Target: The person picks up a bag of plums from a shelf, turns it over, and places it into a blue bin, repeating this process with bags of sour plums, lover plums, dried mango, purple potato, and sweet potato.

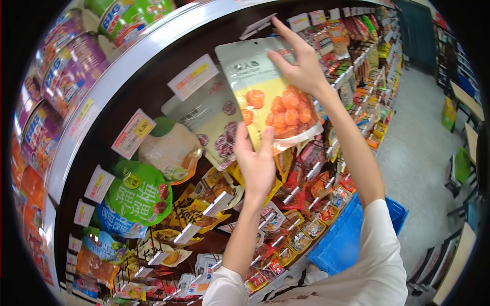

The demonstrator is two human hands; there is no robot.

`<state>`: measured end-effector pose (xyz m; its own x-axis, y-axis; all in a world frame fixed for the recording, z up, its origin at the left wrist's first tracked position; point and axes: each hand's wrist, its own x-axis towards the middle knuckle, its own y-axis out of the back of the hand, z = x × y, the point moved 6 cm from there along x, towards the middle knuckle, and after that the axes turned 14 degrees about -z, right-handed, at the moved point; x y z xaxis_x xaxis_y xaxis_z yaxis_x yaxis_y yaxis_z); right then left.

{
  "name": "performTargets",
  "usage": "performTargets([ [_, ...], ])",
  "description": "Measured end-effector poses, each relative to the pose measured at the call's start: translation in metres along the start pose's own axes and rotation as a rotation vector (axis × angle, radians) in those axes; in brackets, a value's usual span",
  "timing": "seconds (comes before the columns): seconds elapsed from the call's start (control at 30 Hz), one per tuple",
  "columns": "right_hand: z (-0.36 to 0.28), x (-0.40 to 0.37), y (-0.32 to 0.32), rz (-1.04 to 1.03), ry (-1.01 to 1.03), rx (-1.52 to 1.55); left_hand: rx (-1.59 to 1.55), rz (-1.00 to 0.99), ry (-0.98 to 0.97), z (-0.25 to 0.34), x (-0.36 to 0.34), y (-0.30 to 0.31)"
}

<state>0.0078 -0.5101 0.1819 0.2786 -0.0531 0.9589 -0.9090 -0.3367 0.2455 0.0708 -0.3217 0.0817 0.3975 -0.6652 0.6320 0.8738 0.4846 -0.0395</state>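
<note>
A grey and yellow snack pouch (pixel 275 94) with orange fruit printed on it is held up in front of the shelf rack. My left hand (pixel 255 160) grips its lower edge, thumb on the front. My right hand (pixel 301 61) is at the pouch's upper right, thumb over the front and index finger stretched up to a price tag holder (pixel 258 26). Behind and left of it hangs a similar pouch (pixel 219 120) with dark red fruit. A white price tag (pixel 193 77) sits above that one.
Hanging snack bags, among them a green bag (pixel 137 191), fill the rack. Purple noodle tubs (pixel 74 69) stand on the upper left shelf. A blue crate (pixel 339 239) is on the floor at lower right, beside the aisle floor (pixel 416 132).
</note>
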Motion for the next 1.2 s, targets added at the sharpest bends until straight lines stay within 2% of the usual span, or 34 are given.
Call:
performTargets([
  [0.1, 0.005, 0.006, -0.006, -0.004, 0.024, 0.049, 0.184, 0.018, 0.052, -0.012, 0.004, 0.021],
  [0.13, 0.006, 0.002, -0.007, 0.007, 0.020, -0.109, 0.303, 0.061, 0.044, -0.010, 0.004, 0.023],
  [0.17, 0.001, 0.000, -0.005, 0.006, 0.009, -0.144, 0.184, 0.018, 0.089, -0.007, 0.003, 0.014],
  [0.2, 0.008, 0.000, -0.009, 0.023, -0.034, 0.074, 0.139, -0.010, 0.066, -0.005, 0.003, 0.009],
  [0.23, 0.001, 0.004, -0.010, 0.025, -0.049, 0.146, 0.112, 0.007, 0.027, -0.001, 0.006, 0.009],
  [0.37, 0.002, 0.010, -0.008, 0.061, -0.037, -0.023, 0.035, 0.028, 0.067, -0.005, 0.012, 0.005],
  [0.43, 0.005, 0.014, -0.009, 0.001, -0.108, 0.032, 0.054, 0.039, 0.058, -0.003, 0.014, 0.002],
  [0.53, 0.012, 0.012, -0.014, 0.023, 0.011, 0.045, 0.199, 0.064, 0.048, -0.013, 0.018, 0.010],
  [0.57, 0.014, 0.014, -0.015, 0.009, 0.016, 0.064, 0.125, 0.037, 0.034, -0.010, 0.018, 0.005],
  [0.6, 0.015, 0.018, -0.016, -0.007, -0.009, 0.168, 0.359, 0.059, -0.011, -0.009, 0.019, 0.010],
  [0.7, 0.010, 0.015, -0.015, -0.010, -0.048, 0.127, 0.227, 0.098, -0.052, -0.003, 0.013, -0.003],
  [0.77, 0.011, 0.013, -0.017, -0.044, -0.126, 0.164, 0.249, 0.102, -0.037, -0.003, 0.012, -0.004],
  [0.9, 0.011, 0.012, -0.016, -0.012, -0.069, 0.154, 0.253, 0.111, -0.065, 0.000, 0.009, -0.007],
  [0.97, 0.007, 0.013, -0.011, -0.035, -0.139, 0.115, 0.279, 0.095, -0.101, 0.010, 0.011, -0.013],
  [1.0, 0.015, 0.013, -0.014, -0.018, -0.107, 0.092, 0.264, 0.092, -0.075, 0.008, 0.012, -0.012],
  [1.1, 0.010, 0.011, -0.011, 0.019, -0.154, 0.181, 0.322, 0.085, -0.092, 0.018, 0.006, -0.018],
  [1.2, 0.011, 0.006, -0.015, -0.013, -0.185, 0.196, 0.298, 0.093, -0.073, -0.002, 0.002, -0.007],
])
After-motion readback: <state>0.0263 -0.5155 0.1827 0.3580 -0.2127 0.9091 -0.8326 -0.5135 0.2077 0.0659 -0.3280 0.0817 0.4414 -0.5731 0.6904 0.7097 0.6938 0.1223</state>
